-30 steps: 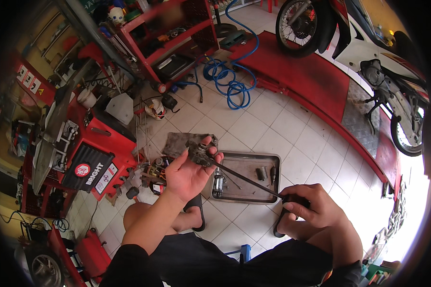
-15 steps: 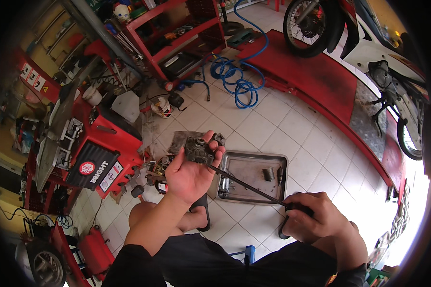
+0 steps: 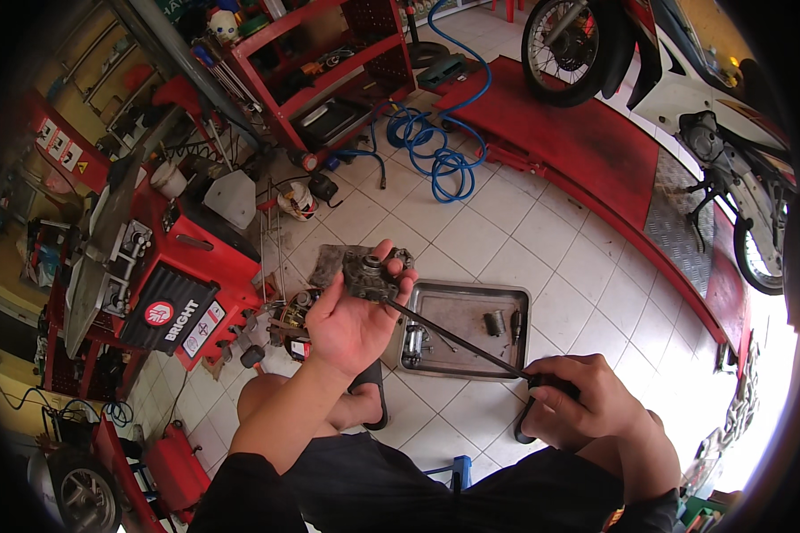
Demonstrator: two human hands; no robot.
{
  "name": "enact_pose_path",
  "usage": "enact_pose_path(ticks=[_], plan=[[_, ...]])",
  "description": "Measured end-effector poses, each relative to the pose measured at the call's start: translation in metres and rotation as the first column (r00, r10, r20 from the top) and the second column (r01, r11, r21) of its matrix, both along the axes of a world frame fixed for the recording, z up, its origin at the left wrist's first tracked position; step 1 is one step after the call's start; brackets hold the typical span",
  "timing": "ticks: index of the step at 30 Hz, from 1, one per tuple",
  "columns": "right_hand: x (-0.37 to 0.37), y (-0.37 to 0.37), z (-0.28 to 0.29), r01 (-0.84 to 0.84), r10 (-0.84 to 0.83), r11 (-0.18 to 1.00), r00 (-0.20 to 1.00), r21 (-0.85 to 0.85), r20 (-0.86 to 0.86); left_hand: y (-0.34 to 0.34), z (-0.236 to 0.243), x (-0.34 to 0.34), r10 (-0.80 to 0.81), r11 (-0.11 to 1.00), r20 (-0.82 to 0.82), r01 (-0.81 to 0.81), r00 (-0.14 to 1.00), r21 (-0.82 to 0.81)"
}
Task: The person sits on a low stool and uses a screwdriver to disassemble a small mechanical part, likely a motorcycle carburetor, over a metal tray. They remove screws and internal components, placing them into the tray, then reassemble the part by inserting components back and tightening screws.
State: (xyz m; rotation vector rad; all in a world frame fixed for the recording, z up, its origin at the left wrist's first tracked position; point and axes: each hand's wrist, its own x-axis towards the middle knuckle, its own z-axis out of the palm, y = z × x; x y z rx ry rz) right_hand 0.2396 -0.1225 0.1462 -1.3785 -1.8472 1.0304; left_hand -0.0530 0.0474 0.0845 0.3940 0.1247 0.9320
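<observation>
Nearest the body, at the tray's right-hand near corner, the right hand [image 3: 587, 386] is closed firmly around the black handle of a long, thin, dark-shafted screwdriver-like tool [image 3: 458, 338]. The tool's long axis slants away and leftward, passing over the tray, a shallow grey metal rectangle with rounded corners [image 3: 453, 308]. Off the tray's left side, the left hand [image 3: 356, 330] is palm up, fingers and thumb curled round a dark grey, irregular cast-metal part [image 3: 367, 277]. That part sits just beyond the left palm, near the tray's far left corner. The shaft's far end meets its lower right edge; whether the tip is seated in anything cannot be told. The left hand is nearer the part; the right reaches it only along the shaft. Inside the tray, toward its right, stands a dark metal cylinder [image 3: 494, 322]. Well beyond the tray lies a coiled blue hose [image 3: 453, 174].
</observation>
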Motion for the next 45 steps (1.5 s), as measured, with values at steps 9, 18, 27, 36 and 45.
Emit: enact_pose_path(ticks=[9,18,27,36,45], plan=[[-0.003,-0.004,-0.008,-0.026,-0.021,0.966,0.984,-0.258,-0.178,0.007,-0.004,-0.001,0.275,0.88,-0.185,-0.169,0.943,0.443],[-0.02,-0.001,-0.028,-0.184,-0.244,0.661,0.865,-0.728,-0.439,0.011,-0.012,-0.008,0.256,0.911,-0.406,-0.079,0.877,0.404],[-0.038,-0.011,-0.046,0.266,-0.267,0.963,0.929,0.039,0.256,0.001,-0.028,0.005,0.408,0.873,-0.444,-0.2,0.798,0.444],[-0.017,0.005,-0.044,0.017,-0.132,0.874,0.97,-0.486,-0.204,0.005,-0.034,0.009,0.317,0.921,-0.579,-0.1,0.751,0.376],[-0.027,0.009,-0.071,-0.239,-0.26,0.584,0.85,-0.776,-0.458,0.003,-0.032,0.026,0.045,0.975,-0.739,0.131,0.672,0.178]])
